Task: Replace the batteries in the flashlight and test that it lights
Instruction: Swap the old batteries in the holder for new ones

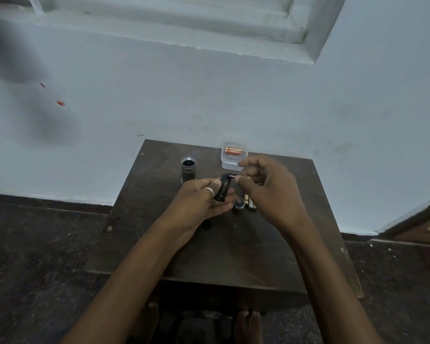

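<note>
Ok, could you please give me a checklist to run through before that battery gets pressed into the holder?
1. Battery holder gripped by the left hand: ok.
2. Battery pinched by the right hand at the holder's far end: ok.
3. Battery polarity matches the holder: cannot tell.
4. Flashlight body standing on the table, open end up: ok.
5. Spare battery lying in the clear box: ok.
6. End cap on the table beside the loose batteries: ok.

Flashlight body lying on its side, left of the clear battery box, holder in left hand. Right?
No. Head view: the flashlight body stands upright, open end up. It is left of the clear battery box, and the left hand holds the holder.
</note>
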